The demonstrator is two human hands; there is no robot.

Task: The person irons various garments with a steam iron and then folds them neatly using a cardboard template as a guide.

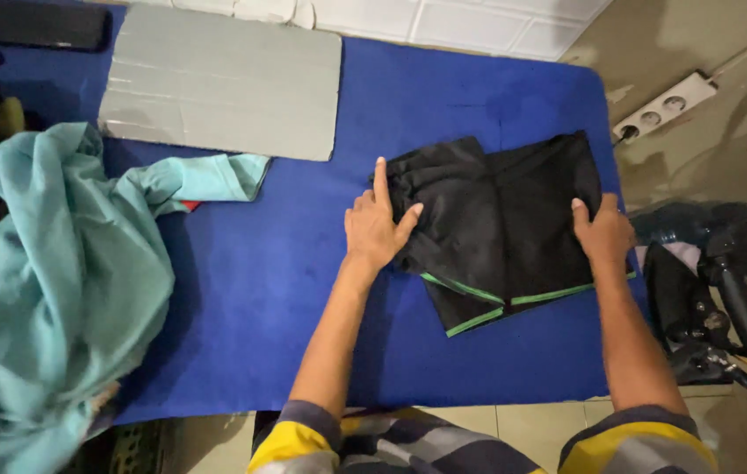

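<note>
Black shorts (501, 224) – green-trimmed, both hands flat on them, blue table (303, 333)

Both hands press flat on folded black shorts (496, 224) with green trim, the left hand (376, 230) at their left edge, the right hand (603, 233) at the right, on a blue surface (303, 290) beside a teal garment (48, 281)
</note>
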